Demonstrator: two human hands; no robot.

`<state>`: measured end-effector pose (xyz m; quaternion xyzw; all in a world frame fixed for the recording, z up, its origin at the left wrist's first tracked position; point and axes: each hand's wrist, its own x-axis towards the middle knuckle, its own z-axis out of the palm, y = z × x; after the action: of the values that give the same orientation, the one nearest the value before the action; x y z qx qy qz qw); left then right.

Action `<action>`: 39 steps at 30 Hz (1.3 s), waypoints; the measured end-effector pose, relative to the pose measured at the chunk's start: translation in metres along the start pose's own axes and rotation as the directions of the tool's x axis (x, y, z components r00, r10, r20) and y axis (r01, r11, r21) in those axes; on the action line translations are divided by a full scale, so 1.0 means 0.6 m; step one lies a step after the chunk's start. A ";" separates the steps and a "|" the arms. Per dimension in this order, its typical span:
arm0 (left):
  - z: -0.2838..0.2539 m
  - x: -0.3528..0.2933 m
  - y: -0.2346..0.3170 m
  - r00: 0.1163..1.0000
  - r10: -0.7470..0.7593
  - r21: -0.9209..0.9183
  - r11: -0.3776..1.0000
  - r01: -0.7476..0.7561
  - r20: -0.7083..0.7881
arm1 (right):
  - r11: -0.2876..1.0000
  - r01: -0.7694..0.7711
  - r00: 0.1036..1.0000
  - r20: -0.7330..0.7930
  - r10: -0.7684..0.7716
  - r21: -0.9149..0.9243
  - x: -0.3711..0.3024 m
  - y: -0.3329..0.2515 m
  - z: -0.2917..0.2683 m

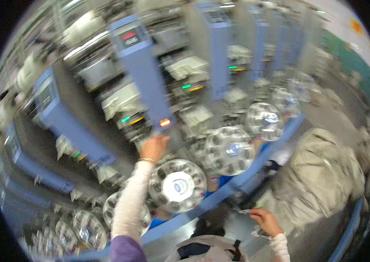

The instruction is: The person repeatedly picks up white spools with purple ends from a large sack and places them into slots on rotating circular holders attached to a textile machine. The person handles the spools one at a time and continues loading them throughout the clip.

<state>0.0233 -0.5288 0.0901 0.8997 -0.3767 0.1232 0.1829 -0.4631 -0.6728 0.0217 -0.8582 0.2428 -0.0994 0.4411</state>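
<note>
Blue machine post (143, 74): a red display (129, 36) is lit, its characters blurred.
Left hand (154, 148): held below an orange light (165, 122); the fingers' grip cannot be told.
Round disc (177, 187): seen between both hands.
Right hand (267, 222): a small pale object (244, 211) is pinched in the fingers.
Pale cloth (322, 174): heaped rightmost.

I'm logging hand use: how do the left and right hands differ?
The left hand reaches out near the orange light; the right hand is closer in, near the pale cloth. The right hand pinches a small thing; whether the left hand holds anything is unclear. Both have pale sleeves.
</note>
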 end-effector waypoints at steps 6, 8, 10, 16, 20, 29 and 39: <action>0.113 0.159 -0.032 0.961 -0.278 -0.094 0.956 0.277 0.006 | 0.953 -0.296 0.940 -0.200 0.277 -0.071 -0.129 0.027 -0.074; 0.140 0.156 -0.053 0.975 -0.219 -0.289 0.937 0.198 -0.040 | 0.931 -0.361 0.900 -0.238 0.364 0.059 -0.166 0.031 -0.096; 0.145 0.151 -0.074 0.920 -0.241 -0.802 0.454 0.387 0.308 | 0.891 -0.443 0.854 -0.257 0.452 0.095 -0.191 0.031 -0.113; 0.040 0.215 0.020 0.957 0.004 0.542 0.823 -0.168 0.291 | 0.849 -0.503 0.740 -0.427 0.521 0.164 -0.227 0.052 -0.213; -0.012 0.190 0.304 0.744 0.646 -0.498 0.709 -0.499 0.174 | 0.913 -0.399 0.651 -0.676 0.347 0.085 -0.225 0.113 -0.367; 0.182 -0.044 1.083 -0.012 0.995 -0.928 -0.094 -0.361 -0.097 | 0.675 -0.717 0.645 -0.531 0.549 -0.172 -0.015 0.393 -0.750; 0.388 -0.091 1.299 -0.372 0.904 -0.800 -0.061 -0.598 0.209 | 0.943 -0.205 0.793 -0.520 0.316 0.261 -0.108 0.478 -0.813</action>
<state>-0.5578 -1.0984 0.0447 0.2329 -0.9368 -0.2612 0.0068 -0.8012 -1.1270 0.0816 -0.7038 0.4660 -0.3049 0.4410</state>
